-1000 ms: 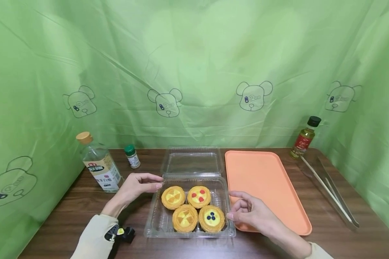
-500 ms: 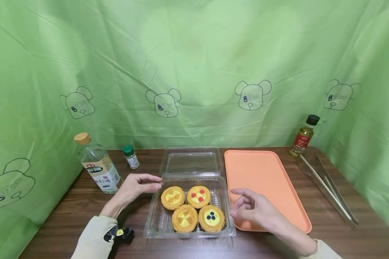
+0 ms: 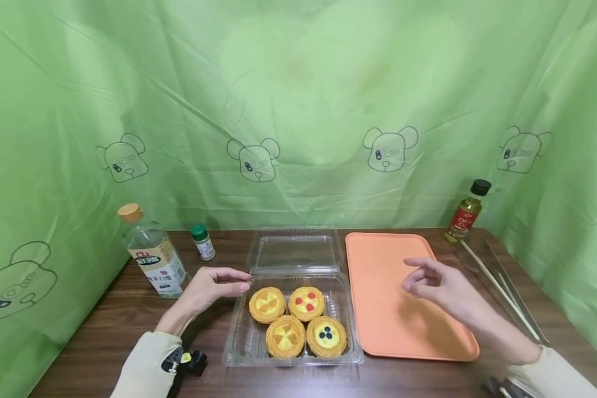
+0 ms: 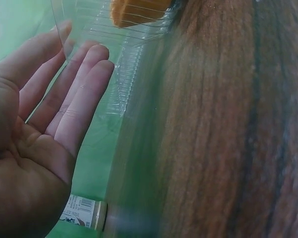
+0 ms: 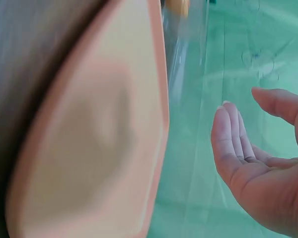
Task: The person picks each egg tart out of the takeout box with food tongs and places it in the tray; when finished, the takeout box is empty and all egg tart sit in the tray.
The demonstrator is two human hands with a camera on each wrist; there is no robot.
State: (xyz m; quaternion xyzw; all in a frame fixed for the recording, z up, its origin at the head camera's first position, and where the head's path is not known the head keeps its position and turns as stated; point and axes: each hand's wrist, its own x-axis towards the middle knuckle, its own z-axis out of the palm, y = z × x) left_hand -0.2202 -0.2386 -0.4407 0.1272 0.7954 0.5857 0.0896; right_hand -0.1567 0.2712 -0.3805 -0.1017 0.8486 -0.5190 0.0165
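A clear plastic clamshell box [image 3: 239,354] lies open on the brown table with several egg tarts [image 3: 297,319] inside, its lid [image 3: 294,249] folded back. My left hand [image 3: 214,284] rests at the box's left rear corner, fingers relaxed and nearly straight, fingertips [image 4: 97,57] against the clear plastic [image 4: 124,94]. My right hand [image 3: 435,287] hovers above the orange tray [image 3: 378,337], fingers loosely curled and holding nothing. In the right wrist view the right hand [image 5: 248,153] is open above the orange tray [image 5: 89,129].
A clear bottle with a tan cap [image 3: 151,254] and a small green-capped jar [image 3: 202,241] stand at the back left. A dark-capped oil bottle [image 3: 466,213] stands at the back right, with metal tongs [image 3: 507,293] lying along the right edge. Green cloth [image 3: 298,110] surrounds the table.
My right hand has moved from beside the box's right edge up and to the right, over the orange tray. The left hand has stayed at the box's corner.
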